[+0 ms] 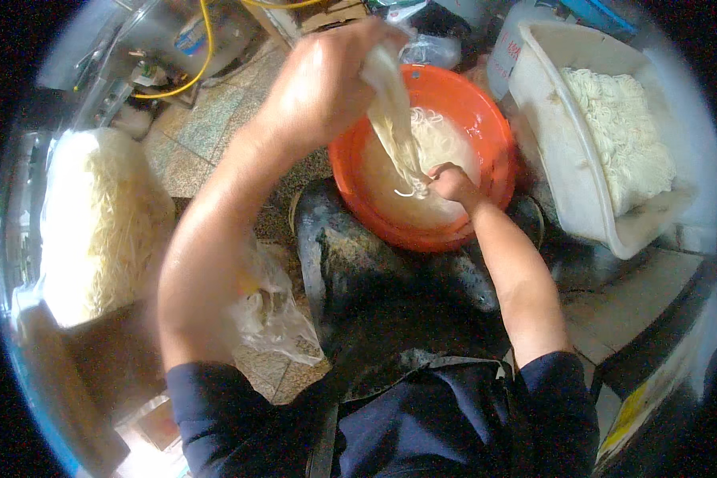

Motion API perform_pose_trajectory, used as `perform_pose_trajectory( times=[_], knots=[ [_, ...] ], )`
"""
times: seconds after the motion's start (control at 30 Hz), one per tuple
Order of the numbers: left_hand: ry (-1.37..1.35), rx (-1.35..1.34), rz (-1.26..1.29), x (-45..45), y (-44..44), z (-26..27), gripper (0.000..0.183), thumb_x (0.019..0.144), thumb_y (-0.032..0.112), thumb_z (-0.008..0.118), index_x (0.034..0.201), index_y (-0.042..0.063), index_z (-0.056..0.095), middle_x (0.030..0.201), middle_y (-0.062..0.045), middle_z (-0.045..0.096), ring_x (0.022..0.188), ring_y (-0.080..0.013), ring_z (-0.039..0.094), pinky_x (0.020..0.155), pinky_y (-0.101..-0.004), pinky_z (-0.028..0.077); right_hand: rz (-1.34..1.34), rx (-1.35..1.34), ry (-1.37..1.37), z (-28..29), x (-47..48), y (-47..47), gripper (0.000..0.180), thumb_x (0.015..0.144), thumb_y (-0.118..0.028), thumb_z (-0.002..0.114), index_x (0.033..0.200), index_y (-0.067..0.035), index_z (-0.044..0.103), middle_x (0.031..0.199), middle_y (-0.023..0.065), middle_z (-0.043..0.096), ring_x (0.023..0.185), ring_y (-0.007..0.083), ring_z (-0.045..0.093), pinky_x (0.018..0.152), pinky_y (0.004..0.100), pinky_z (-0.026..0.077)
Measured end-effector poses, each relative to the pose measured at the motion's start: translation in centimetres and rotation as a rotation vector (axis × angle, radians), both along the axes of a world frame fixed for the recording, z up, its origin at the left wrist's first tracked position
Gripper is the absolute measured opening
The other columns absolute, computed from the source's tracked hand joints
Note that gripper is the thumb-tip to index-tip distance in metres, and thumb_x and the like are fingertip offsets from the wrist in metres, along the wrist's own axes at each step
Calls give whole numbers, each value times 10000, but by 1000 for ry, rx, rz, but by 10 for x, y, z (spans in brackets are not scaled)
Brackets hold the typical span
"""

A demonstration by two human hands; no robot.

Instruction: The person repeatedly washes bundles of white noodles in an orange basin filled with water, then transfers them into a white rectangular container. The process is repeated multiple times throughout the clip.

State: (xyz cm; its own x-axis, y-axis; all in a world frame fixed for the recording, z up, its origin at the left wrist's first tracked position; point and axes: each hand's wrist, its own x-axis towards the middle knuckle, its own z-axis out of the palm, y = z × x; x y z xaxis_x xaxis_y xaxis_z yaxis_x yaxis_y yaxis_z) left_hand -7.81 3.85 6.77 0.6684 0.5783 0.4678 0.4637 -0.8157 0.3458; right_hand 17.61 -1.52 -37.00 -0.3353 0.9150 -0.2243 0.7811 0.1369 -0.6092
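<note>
Raised over the far left rim of an orange-red plastic basin [358, 197], my left hand [340, 71] is closed around the upper end of a long, pale strand bundle [391, 122], which looks like wet noodles. The bundle slants down into the basin. My right hand [452, 182] grips its lower end just above cloudy liquid. One loose white strand end [403, 193] sticks out beside my right fingers. Pale noodles [436, 134] lie in the liquid toward the basin's far side. Motion blurs my left hand, and its fingers are mostly hidden.
On the right, a grey-white plastic tub [564, 149] holds piled pale noodles [624, 137]. A clear bag of yellowish noodles [104, 221] stands at left. Another plastic bag [275, 316] lies near my left forearm on the tiled floor [185, 137]. A yellow hose [209, 48] curves at the back.
</note>
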Motion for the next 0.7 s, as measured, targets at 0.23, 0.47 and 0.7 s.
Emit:
perform_pose_trajectory(
  times=[0.23, 0.47, 0.7],
  knots=[
    [-15, -387, 162, -21, 2, -118, 398, 854, 79, 658, 1249, 120, 637, 1031, -218, 719, 993, -419, 698, 838, -486, 566, 449, -329, -503, -122, -7, -21, 247, 839, -253, 676, 958, -70, 793, 966, 171, 754, 913, 329, 727, 857, 412, 577],
    [136, -607, 200, -29, 7, -181, 412, 879, 194, 677, 1285, 130, 644, 1072, -206, 726, 1023, -401, 694, 889, -490, 548, 368, -353, -393, 11, -51, 13, 223, 827, -176, 649, 977, -70, 776, 1034, 175, 750, 958, 339, 727, 842, 432, 574],
    [-18, -899, 69, -14, -1, -195, 575, 1008, 354, 621, 1426, -28, 525, 1292, -192, 667, 1248, -279, 633, 1040, -391, 505, 84, -391, 380, 230, -37, 50, 160, 849, 5, 660, 967, -21, 764, 774, 63, 715, 694, 109, 664, 647, 270, 552]
  ],
)
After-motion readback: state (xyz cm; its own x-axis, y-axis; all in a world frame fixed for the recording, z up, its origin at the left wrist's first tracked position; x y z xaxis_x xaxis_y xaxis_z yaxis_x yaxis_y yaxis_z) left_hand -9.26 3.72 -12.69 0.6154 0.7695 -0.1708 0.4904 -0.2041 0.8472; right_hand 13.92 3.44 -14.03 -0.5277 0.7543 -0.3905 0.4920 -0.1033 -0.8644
